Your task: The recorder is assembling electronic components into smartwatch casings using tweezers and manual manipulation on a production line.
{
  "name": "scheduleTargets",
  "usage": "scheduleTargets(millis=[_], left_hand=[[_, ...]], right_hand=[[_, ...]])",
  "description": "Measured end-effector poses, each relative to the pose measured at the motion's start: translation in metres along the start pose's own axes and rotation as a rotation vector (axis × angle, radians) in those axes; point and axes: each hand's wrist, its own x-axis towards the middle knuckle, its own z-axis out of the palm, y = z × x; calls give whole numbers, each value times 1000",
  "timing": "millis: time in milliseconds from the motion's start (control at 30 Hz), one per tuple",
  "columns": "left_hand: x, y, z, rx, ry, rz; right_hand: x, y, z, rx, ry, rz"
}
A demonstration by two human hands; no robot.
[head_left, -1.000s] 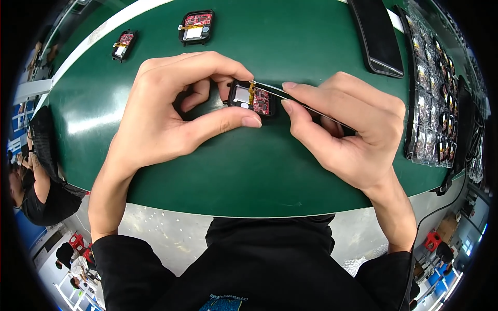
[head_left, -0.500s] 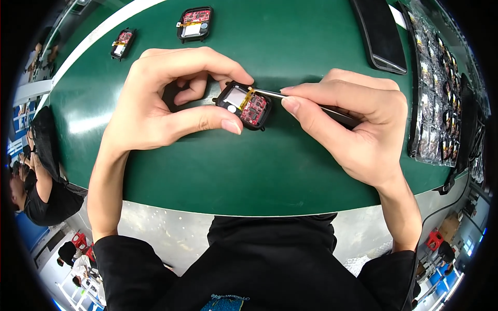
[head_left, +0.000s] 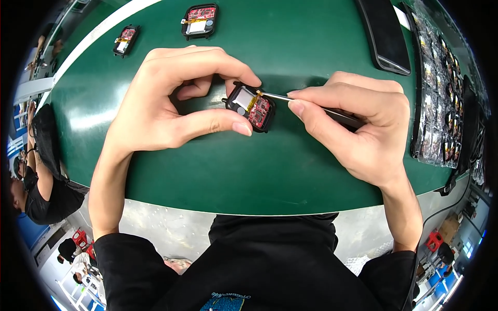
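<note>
1. Near the middle of a green tabletop [head_left: 249, 181], seen from above, two bare hands come together around a small open black case [head_left: 263, 124].
2. The left hand [head_left: 150, 106] is clamped on the case, index fingertip at its upper edge and thumb along its lower edge. The case sits tilted, its open face upward.
3. Inside the case are a pale rectangular panel [head_left: 243, 97], a red circuit board [head_left: 260, 113] and a yellow strip [head_left: 252, 104] between them.
4. The right hand [head_left: 363, 124] is closed on a slim metal tool [head_left: 277, 97], pinched between thumb and index finger. Its tip reaches the case's upper edge, by the end of the yellow strip; whether they touch is too small to tell.
5. Beyond the left hand, toward the far edge, lie two similar open cases: a larger one [head_left: 200, 22] and a smaller one [head_left: 126, 40].
6. At far right are a black slab [head_left: 383, 36] and a clear plastic tray [head_left: 438, 98] of small parts.
</note>
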Motion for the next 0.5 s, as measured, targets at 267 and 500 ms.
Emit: scheduleTargets(millis=[267, 500], left_hand=[[1, 5, 1, 33, -2, 28], [2, 2, 4, 78, -13, 129]], right_hand=[[0, -3, 1, 7, -26, -4], [-3, -1, 2, 8, -2, 32]])
